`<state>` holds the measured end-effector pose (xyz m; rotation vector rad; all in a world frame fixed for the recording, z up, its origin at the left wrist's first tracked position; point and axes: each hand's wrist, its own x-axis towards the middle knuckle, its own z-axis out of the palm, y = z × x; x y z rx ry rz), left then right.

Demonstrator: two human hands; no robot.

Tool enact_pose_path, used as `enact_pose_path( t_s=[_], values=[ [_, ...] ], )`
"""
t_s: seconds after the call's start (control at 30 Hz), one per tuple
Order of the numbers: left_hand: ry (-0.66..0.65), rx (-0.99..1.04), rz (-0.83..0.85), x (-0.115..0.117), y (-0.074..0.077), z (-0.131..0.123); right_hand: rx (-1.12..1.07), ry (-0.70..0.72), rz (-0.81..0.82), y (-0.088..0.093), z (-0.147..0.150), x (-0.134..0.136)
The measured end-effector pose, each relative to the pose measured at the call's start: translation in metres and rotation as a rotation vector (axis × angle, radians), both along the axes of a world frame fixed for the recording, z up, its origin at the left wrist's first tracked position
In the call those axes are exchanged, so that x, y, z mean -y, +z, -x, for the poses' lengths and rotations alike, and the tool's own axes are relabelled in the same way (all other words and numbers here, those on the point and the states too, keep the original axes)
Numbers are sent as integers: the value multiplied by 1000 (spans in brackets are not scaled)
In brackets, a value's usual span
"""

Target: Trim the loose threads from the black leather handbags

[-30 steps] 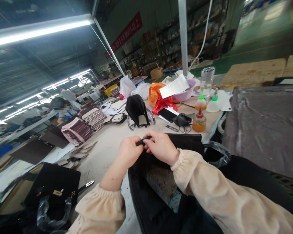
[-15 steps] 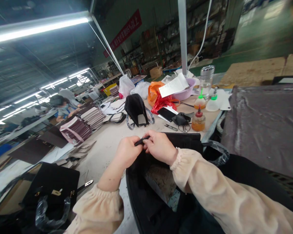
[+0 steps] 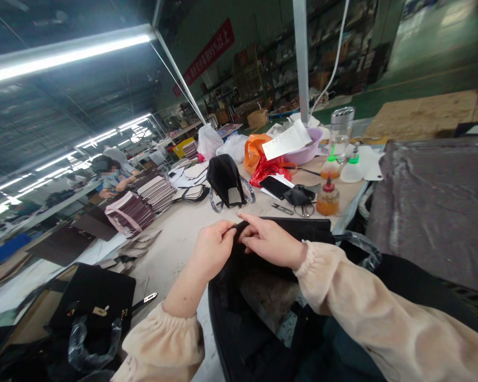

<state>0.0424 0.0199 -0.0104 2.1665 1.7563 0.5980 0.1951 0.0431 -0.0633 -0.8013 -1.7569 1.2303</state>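
A black handbag [image 3: 298, 228] lies open in front of me, its rim towards me and a plastic-wrapped handle [image 3: 368, 249] at its right. My left hand [image 3: 215, 246] pinches the bag's far left rim between thumb and fingers. Right beside it, my right hand [image 3: 271, 241] has the same rim between its fingers, with the index finger stretched over the top. The fingertips partly hide the gripped edge. Inside the bag's opening a worn, dark block [image 3: 269, 297] shows.
Beyond my hands stands a small black bag [image 3: 224, 178]. Thread snips [image 3: 282, 209], scissors [image 3: 304, 210], a phone [image 3: 275, 187] and an orange-filled bottle [image 3: 327, 199] lie to the right. Another black handbag [image 3: 97, 292] is at lower left, near stacked panels [image 3: 129, 215]. A co-worker [image 3: 111, 178] sits farther off.
My right hand's fingers have loosened from a tight pinch, the index finger now lifting apart. My left hand keeps its grip on the rim. The whole view has shifted slightly.
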Motion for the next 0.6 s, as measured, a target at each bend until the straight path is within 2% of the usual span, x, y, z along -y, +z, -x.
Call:
enact_pose_path(
  t_s=[0.07,0.17,0.6],
  values=[
    [-24,35,42,0,0,1,22,-48,-20,-2,-2,2],
    [10,65,72,0,0,0,20,-126,13,-2,0,2],
    [57,42,71,0,0,1,46,-170,1,1,4,6]
  ],
)
